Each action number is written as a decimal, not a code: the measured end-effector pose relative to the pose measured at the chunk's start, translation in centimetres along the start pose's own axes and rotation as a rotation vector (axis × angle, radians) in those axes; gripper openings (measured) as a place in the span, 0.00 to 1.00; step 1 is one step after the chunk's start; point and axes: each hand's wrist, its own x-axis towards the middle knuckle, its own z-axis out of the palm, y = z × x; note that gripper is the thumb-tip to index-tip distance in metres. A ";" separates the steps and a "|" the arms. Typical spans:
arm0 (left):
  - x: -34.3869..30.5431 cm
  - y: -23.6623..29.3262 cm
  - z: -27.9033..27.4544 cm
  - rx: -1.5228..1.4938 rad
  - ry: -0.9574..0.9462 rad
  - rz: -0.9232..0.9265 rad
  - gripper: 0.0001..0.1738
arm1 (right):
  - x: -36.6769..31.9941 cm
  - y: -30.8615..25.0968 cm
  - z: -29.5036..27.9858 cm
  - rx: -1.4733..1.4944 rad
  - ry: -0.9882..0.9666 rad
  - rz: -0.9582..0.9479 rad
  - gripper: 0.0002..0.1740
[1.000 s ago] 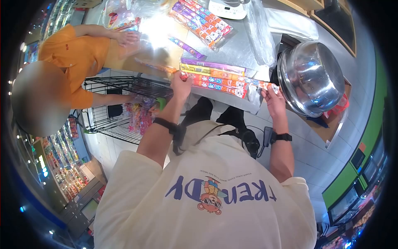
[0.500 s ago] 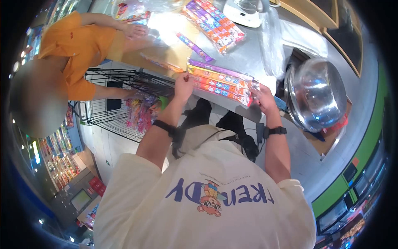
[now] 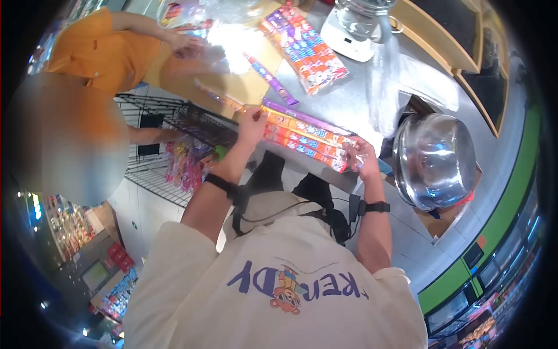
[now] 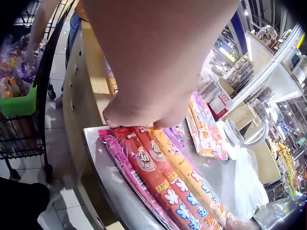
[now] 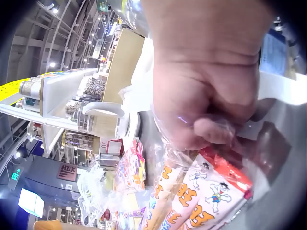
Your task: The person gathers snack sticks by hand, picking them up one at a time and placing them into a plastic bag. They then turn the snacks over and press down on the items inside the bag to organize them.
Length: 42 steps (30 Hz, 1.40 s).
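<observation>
Several long, flat ice-pop tubes lie side by side at the near table edge in the head view: a purple tube [image 3: 305, 117], a yellow-orange tube [image 3: 296, 125] and red tubes [image 3: 305, 145]. My left hand [image 3: 251, 129] grips their left ends; in the left wrist view its curled fingers sit over the red and yellow ends, beside a pink tube [image 4: 136, 178]. At the opposite ends, my right hand [image 3: 363, 160] pinches clear plastic film [image 5: 273, 148], which wraps around its fingers. White-and-red tube ends [image 5: 216, 191] show just below those fingers.
Farther back lie a loose purple tube [image 3: 270, 78] and a bagged bundle of tubes [image 3: 305, 49], near a white scale [image 3: 349, 42]. Steel basins [image 3: 436, 160] stand to the right. On the left are a black wire cart [image 3: 154, 174] and a person in orange [image 3: 87, 49].
My right hand has moved inward to the tube ends. The orange tube that stuck out to the right now lines up with the others. The head view has shifted.
</observation>
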 end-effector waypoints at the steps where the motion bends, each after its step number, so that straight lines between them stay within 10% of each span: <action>1: -0.8 0.5 0.1 -0.059 -0.003 -0.025 0.14 | 0.1 0.3 0.1 0.002 0.003 0.029 0.11; 8: -2.4 3.1 -0.8 -0.045 -0.055 -0.031 0.17 | 1.7 1.8 -0.1 0.010 -0.033 0.043 0.12; 10: -2.8 3.9 -1.6 0.357 -0.067 0.496 0.22 | 1.3 0.5 -0.2 -0.064 -0.034 0.080 0.13; 17: -4.7 7.4 -1.3 0.558 -0.127 0.383 0.21 | -1.1 -1.7 -1.8 -0.058 -0.175 0.181 0.16; 24: -6.6 9.5 0.2 0.723 -0.395 0.861 0.30 | -2.7 0.4 -1.9 -0.046 -0.024 0.053 0.11; 29: -7.7 9.6 0.2 0.881 -0.451 0.793 0.45 | -3.0 1.1 -4.0 -0.460 0.072 -0.056 0.11; 31: -7.0 6.7 0.9 0.888 -0.293 0.880 0.39 | -6.0 -3.4 -2.3 -0.829 0.276 0.140 0.12; 33: -6.8 5.7 1.2 0.898 -0.253 0.917 0.33 | -7.8 -4.5 -2.0 -1.369 0.453 -0.119 0.12; 41: -6.9 3.4 0.8 0.667 -0.086 1.069 0.21 | -0.7 -10.5 21.0 -1.135 -0.278 -0.672 0.14; 42: -5.3 -3.5 6.6 0.465 0.034 0.996 0.18 | 1.9 -8.8 23.5 -1.163 -0.340 -0.733 0.14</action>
